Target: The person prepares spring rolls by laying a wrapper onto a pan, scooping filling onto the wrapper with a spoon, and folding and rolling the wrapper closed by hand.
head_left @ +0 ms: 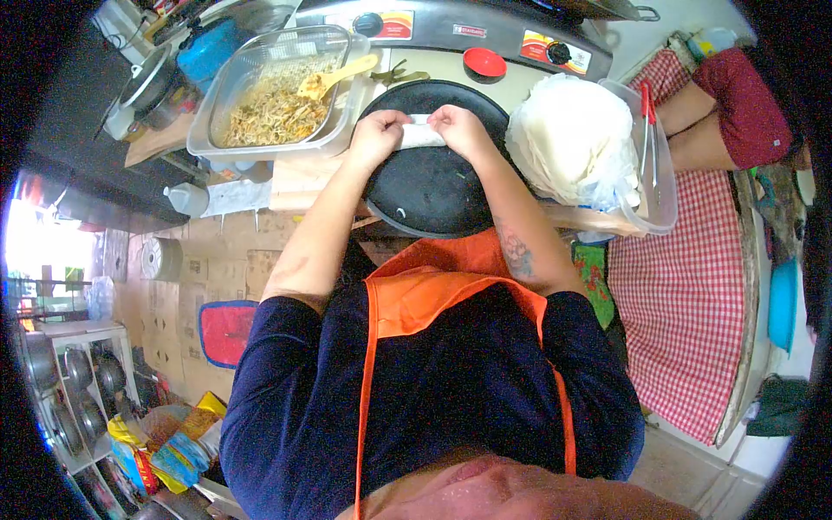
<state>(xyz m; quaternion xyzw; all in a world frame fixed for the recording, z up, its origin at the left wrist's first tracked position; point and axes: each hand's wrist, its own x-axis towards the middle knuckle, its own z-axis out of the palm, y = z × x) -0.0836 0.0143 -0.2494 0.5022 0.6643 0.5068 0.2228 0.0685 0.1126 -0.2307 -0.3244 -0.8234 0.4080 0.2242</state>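
A white spring roll (422,135) lies across the far part of a round black tray (433,195). My left hand (379,137) pinches its left end, and my right hand (462,132) pinches the right end, fingers closed on the wrapper. To the left stands a clear plastic tub (198,139) of noodle and vegetable filling (273,117), with a yellow spatula (347,71) resting in it. On the right, a stack of thin round wrappers (568,130) sits in plastic inside another clear tub (663,195). Red-handled tongs (648,108) lean in that tub's right side.
Behind the tray are a small red bowl (484,64) and a gas stove (472,28). A blue container (211,52) and a pot (156,87) stand at the far left. Another person's legs (693,130) are at the right, beside a red checkered cloth (680,295).
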